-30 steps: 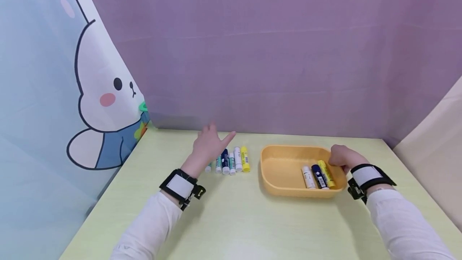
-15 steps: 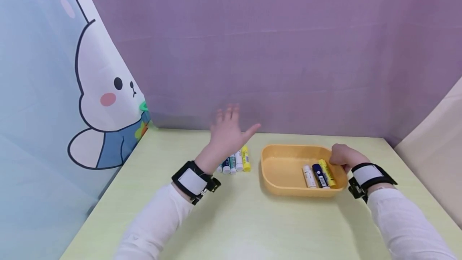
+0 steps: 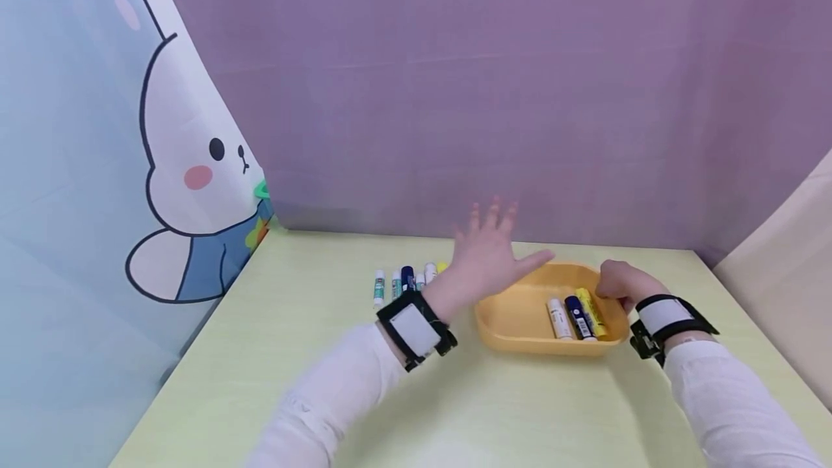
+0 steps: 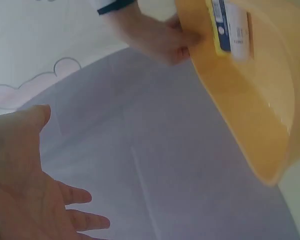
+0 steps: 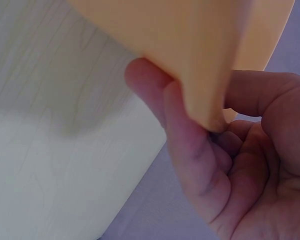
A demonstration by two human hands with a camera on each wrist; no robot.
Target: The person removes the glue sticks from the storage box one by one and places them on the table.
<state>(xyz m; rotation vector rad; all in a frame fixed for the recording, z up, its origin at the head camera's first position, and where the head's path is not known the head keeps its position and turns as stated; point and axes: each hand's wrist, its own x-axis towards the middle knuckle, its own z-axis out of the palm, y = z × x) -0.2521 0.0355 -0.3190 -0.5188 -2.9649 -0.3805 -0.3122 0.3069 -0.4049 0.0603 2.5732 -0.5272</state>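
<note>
My left hand (image 3: 487, 258) hovers with spread, straight fingers over the left end of a yellow-orange plastic tray (image 3: 513, 316), holding nothing. In the left wrist view its palm and bare fingers show beside the tray. At the tray's right end, my right hand (image 3: 624, 284) pinches the rim, thumb on one side and fingers on the other, as the right wrist view shows. Inside lie a white glue stick (image 3: 559, 319), a navy one and a yellow glue stick (image 3: 591, 311), side by side. Left of the tray several glue sticks (image 3: 379, 287) stand in a row, partly hidden by my left arm.
The pale wood-grain table (image 3: 260, 381) carries everything. Behind it hangs a purple cloth (image 3: 494, 92), and a blue cloth (image 3: 71, 237) with a cartoon figure covers the left side. A cream cloth (image 3: 793, 273) borders the right edge.
My left hand has swept right, from above the row of glue sticks to above the tray, fingers spreading. The leftmost sticks show again. My right hand keeps its hold on the rim.
</note>
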